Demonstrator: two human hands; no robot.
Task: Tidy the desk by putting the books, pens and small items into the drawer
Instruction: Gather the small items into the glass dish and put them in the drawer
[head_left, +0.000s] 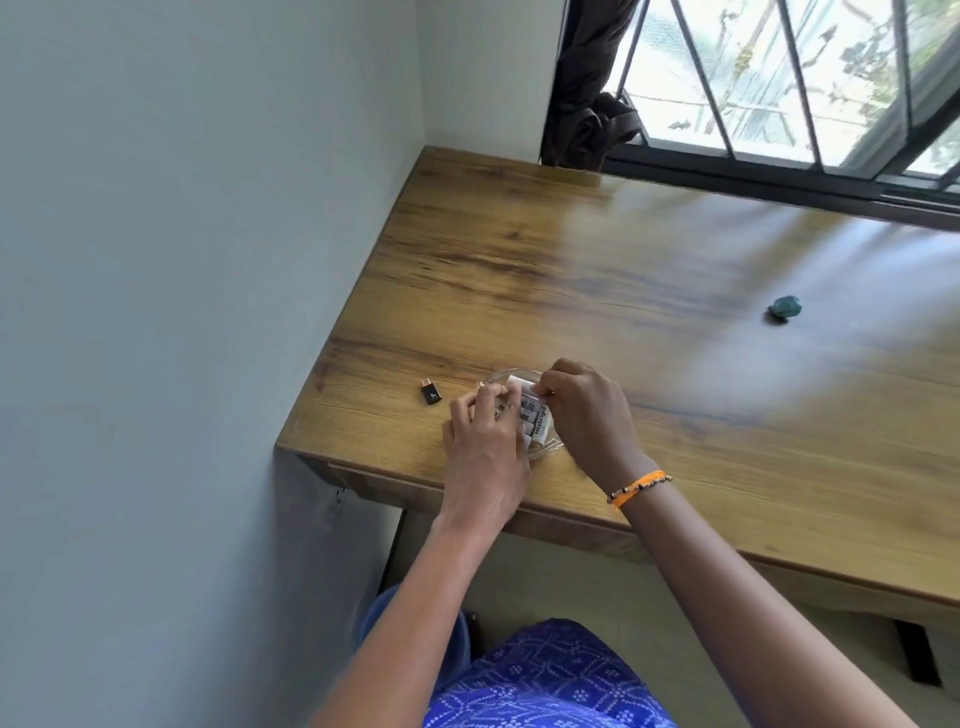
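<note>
A clear plastic pouch of white highlighter pens (535, 415) lies near the front left corner of the wooden desk (623, 270). My left hand (485, 447) covers its left side with fingers curled on it. My right hand (587, 415) pinches its upper right edge. A small black USB adapter (430, 391) lies on the desk just left of my hands. A small green lump (785, 308) rests far to the right. The drawer front (384, 486) under the desk's front edge is closed.
A grey wall runs along the desk's left side. A barred window (779, 78) and a bunched dark curtain (587, 104) stand behind the desk. Blue patterned clothing (540, 675) shows below, at my lap.
</note>
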